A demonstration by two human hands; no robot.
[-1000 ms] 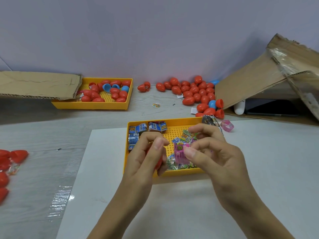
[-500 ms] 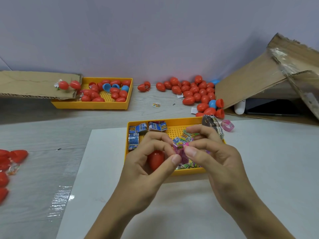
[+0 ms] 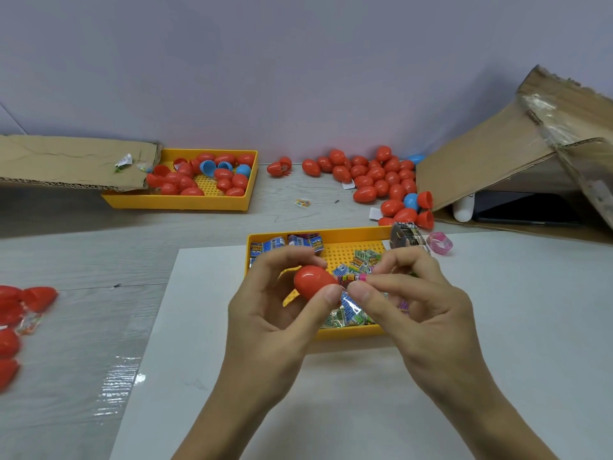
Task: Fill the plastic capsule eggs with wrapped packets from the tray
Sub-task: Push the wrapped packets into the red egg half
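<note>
Left hand [image 3: 272,313] grips a red capsule egg [image 3: 313,281]. Right hand [image 3: 411,303] pinches a wrapped packet [image 3: 353,278] at its opening, above the yellow tray [image 3: 351,332].

A plain wall [image 3: 298,68] of pale lilac-grey fills the upper half, evenly lit, with a faint pink cast low down just above the surface. Below it runs a pale grey wood-grain tabletop [image 3: 83,227] (glossy in one patch at the lower left, where light glints off it). A white sheet [image 3: 331,393] lies flat over the near part of the tabletop, its left edge running at a slant
</note>
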